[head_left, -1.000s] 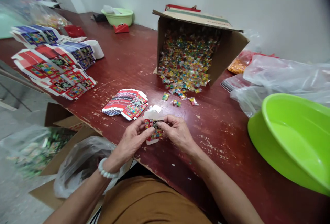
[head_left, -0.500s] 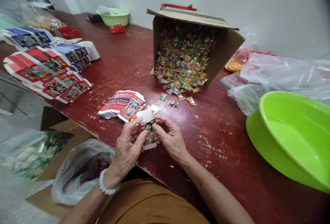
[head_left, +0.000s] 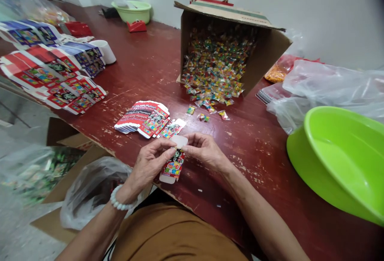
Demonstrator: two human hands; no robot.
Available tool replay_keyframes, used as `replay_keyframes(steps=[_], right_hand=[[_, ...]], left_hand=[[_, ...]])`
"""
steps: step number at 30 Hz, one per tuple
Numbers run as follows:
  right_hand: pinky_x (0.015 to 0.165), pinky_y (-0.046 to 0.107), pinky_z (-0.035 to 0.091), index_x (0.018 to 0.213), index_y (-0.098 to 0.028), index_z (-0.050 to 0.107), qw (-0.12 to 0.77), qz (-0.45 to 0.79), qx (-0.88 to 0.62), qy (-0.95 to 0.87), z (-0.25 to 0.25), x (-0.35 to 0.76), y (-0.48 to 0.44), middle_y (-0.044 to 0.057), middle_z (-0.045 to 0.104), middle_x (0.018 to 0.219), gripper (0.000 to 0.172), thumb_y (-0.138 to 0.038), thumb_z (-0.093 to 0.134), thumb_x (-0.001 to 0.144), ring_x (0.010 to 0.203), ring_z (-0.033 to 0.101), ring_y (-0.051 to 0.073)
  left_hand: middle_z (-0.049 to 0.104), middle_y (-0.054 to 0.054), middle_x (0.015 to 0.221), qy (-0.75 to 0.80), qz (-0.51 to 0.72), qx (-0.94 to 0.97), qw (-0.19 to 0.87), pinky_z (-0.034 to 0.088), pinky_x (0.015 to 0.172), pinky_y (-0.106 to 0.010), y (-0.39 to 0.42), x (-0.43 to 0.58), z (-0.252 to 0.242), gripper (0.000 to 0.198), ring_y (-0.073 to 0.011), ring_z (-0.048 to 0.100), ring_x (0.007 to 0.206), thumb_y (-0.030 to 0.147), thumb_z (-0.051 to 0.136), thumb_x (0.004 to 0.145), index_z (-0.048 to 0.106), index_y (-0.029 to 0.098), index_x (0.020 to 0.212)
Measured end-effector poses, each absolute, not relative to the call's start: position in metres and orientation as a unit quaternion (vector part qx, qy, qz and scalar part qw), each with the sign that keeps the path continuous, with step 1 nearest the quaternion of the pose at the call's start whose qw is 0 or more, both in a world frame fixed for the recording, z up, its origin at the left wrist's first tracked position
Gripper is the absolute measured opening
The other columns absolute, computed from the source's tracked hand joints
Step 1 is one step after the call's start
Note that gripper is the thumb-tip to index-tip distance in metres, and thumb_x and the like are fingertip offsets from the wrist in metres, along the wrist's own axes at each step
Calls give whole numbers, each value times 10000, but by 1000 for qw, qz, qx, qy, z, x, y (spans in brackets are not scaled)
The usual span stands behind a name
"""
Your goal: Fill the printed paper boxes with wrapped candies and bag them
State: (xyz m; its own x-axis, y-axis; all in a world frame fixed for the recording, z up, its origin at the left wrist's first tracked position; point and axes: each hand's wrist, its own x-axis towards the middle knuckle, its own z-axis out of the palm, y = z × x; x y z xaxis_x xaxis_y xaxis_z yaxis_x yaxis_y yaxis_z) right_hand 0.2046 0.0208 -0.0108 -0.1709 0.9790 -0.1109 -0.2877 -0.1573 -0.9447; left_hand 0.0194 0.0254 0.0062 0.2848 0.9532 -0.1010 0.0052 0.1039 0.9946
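Note:
Between my two hands is a small printed candy carton [head_left: 173, 165], red with colourful pictures, its white end flaps sticking out at top and bottom. My left hand [head_left: 151, 164] pinches its upper left side with thumb and fingers. At the upper right corner, by the top flap, my right hand [head_left: 204, 151] grips it with thumb and forefinger. Just beyond lies a fanned stack of flat red cartons [head_left: 139, 119], with one loose carton [head_left: 172, 128] at its near end. Several small wrapped candies [head_left: 204, 117] lie past the stack.
A cardboard box [head_left: 265, 57] on its side spills wrapped candies. A green basin [head_left: 303, 161] stands at right beside plastic bags [head_left: 318, 85]. Stacked cartons [head_left: 51, 73] fill the left; a bag-lined box [head_left: 87, 193] sits below the table edge.
The carton has come slightly nearer and tilted, and both hands have shifted to its upper end. More of its printed front shows now. The view has shifted slightly.

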Motion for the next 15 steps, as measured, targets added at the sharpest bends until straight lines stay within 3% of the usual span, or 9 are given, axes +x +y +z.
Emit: replay_keyframes(steps=[3, 7, 12, 15], right_hand=[[705, 278, 505, 823, -187, 700, 509, 584, -427, -466, -11, 201, 15, 2, 725, 790, 221, -373, 795, 750, 684, 634, 128], [693, 277, 516, 775, -205, 702, 552, 501, -455, -487, -7, 197, 7, 1, 721, 773, 111, -305, 751, 776, 706, 648, 139], [536, 250, 514, 838, -202, 673, 522, 558, -446, -465, -8, 196, 0, 7, 707, 782, 212, -405, 730, 818, 557, 606, 108], [513, 232, 518, 965, -214, 623, 518, 599, -426, -437, -8, 193, 1, -15, 681, 825, 293, -415, 759, 800, 529, 610, 90]], left_hand=[[736, -9, 843, 423, 420, 499, 629, 546, 659, -215, 26, 20, 5, 283, -135, 671, 724, 301, 825, 749, 657, 177, 940], [725, 38, 812, 411, 424, 399, 701, 573, 621, -243, 23, 23, 3, 533, -141, 692, 655, 274, 867, 713, 503, 249, 1102], [729, -52, 834, 381, 309, 346, 800, 555, 502, -257, 12, 27, 2, 483, -178, 701, 554, 533, 661, 876, 536, 207, 1210], [713, -41, 744, 396, 323, 337, 791, 507, 432, -236, 9, 29, 0, 453, -161, 656, 456, 557, 595, 907, 567, 193, 1176]])
